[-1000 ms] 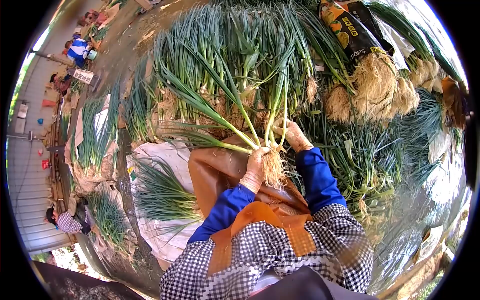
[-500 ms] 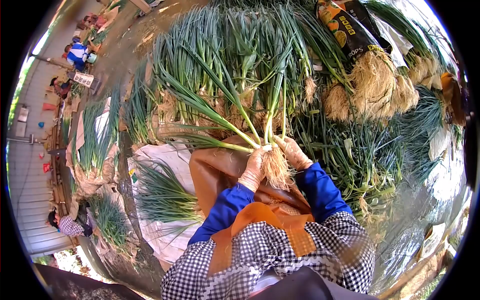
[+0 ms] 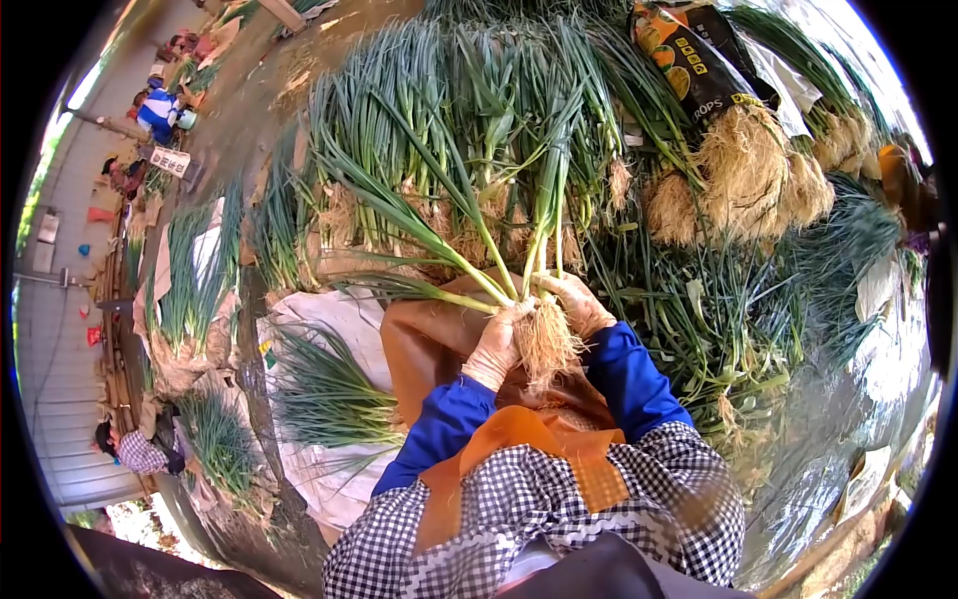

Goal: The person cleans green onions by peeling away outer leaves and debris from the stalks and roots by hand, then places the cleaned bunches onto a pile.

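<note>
A clump of green onions (image 3: 479, 265) fans out between my hands, pale stems low and long green leaves spread up and to the left. Closed around the stem bases on the left is my left hand (image 3: 499, 341). On the other side my right hand (image 3: 581, 306) is closed too, its fingers at the stems just over the roots. The tan, stringy root mass (image 3: 547, 344) hangs down between both hands, above the brown apron (image 3: 419, 339) on my lap. Parts of my fingertips are hidden by stems and roots.
Rows of green onions (image 3: 459, 110) lie ahead. A small bundle (image 3: 334, 394) rests on white sheeting (image 3: 309, 479) at left. Loose onions (image 3: 709, 309) are heaped at right, below rooted bunches (image 3: 743, 165) beside a black printed bag (image 3: 694, 60). Other people (image 3: 158, 112) sit far left.
Both hands have shifted slightly left, with the left a little lower. The roots have turned and bunched up between them, and the stems on the right stand closer together.
</note>
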{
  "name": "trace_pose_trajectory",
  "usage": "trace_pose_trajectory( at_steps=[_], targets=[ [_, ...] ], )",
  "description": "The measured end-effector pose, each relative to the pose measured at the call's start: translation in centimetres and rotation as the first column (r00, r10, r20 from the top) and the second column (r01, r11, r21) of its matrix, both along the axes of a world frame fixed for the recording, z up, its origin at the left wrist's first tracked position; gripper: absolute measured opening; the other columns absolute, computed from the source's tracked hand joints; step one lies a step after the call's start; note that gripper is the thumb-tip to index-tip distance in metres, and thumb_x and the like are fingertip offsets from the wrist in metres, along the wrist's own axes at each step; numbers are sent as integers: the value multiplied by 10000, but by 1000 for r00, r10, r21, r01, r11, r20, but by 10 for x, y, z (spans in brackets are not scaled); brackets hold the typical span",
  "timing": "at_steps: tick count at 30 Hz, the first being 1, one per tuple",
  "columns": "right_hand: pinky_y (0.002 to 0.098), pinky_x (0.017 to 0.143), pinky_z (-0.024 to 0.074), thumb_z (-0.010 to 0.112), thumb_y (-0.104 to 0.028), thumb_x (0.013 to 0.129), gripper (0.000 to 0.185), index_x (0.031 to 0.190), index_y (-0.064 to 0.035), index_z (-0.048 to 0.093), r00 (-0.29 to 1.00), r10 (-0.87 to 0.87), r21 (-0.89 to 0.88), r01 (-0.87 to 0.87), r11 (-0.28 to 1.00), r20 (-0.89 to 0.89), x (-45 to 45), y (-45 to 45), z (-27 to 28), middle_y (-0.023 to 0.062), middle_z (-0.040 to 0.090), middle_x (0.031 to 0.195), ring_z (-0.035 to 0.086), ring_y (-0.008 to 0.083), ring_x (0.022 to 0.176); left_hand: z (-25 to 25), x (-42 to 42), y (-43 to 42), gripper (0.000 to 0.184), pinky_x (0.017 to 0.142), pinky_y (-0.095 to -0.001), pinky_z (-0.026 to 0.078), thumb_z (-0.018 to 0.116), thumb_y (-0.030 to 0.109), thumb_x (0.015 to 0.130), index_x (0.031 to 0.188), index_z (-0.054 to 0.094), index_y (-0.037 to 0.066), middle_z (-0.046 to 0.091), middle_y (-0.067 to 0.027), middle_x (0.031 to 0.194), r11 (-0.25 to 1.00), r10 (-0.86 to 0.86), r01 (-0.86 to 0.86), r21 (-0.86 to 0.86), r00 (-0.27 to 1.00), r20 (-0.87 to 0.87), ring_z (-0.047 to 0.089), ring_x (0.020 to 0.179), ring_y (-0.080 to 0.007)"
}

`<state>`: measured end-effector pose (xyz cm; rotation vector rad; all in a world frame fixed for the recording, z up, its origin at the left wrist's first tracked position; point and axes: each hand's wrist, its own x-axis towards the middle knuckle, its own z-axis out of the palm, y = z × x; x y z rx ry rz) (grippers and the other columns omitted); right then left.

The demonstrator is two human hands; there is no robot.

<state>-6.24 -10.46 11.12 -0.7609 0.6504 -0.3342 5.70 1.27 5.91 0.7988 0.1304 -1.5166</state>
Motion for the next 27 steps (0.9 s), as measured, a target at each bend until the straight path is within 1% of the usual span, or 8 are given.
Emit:
trace_pose_trajectory(
  at_steps=[2,3,8,11,16,18,22,27],
  targets=[
    [224,682,436,596,-222,838,258,975,-4,608,978,-123,-370,51,928,-171,-5,-12,-32,34,610,855,547,108,745,21,6,12,177,846,-350,493,570,126,850,961,592,-11,639,-115,917,993,96,-87,-85,988,118,605,902,-227],
    [222,578,423,606,-214,822,217,915,-18,606,956,-239,-19,239,971,-170,-13,-20,-27,20,591,767,526,101,635,36,8,17,176,885,-366,478,562,127,851,959,586,-9,634,-119,930,978,166,-144,-154,976,143,591,949,-236],
    [276,552,445,588,-291,871,255,903,-39,614,947,-254,-238,205,949,-198,-10,-15,-53,28,586,695,542,151,581,49,-4,0,217,822,-375,497,560,122,846,1036,559,18,608,-128,1040,991,65,-73,-116,995,-77,563,971,-239],
    [404,631,464,484,-324,896,279,905,-88,631,858,-271,-803,-235,547,-436,-2,5,-22,145,598,721,592,324,690,6,-23,-10,194,730,-352,504,581,113,838,1010,567,24,620,-92,902,998,56,-57,6,962,-269,595,802,-213],
    [440,693,438,421,-381,919,399,770,-50,588,834,-262,-867,-499,20,-486,-6,-9,-11,135,579,706,573,325,754,-8,-12,-8,198,726,-360,528,584,70,809,987,559,-14,613,-104,876,983,-152,113,-148,944,-294,607,774,-219],
    [422,713,449,401,-459,916,478,848,-33,606,697,20,-520,-553,651,-716,1,-44,-5,156,615,776,592,316,789,6,-10,-13,301,726,-354,531,586,69,781,1064,551,-28,612,-108,868,980,-182,162,-116,963,-196,609,756,-216],
    [338,758,485,522,-480,860,565,1091,33,573,666,-394,-632,-152,760,-633,-12,-134,-148,201,637,945,615,274,905,90,-12,-19,572,719,-301,497,559,53,685,1237,432,-28,531,-94,935,948,-207,145,-284,958,-200,539,814,-191],
    [289,726,472,663,-217,802,340,1044,6,580,928,-329,-340,256,905,-176,13,-131,-119,66,621,898,568,156,803,165,25,-16,469,639,-249,424,579,57,615,1065,460,1,450,-66,780,894,53,-35,-446,998,26,452,700,-154]
  ],
)
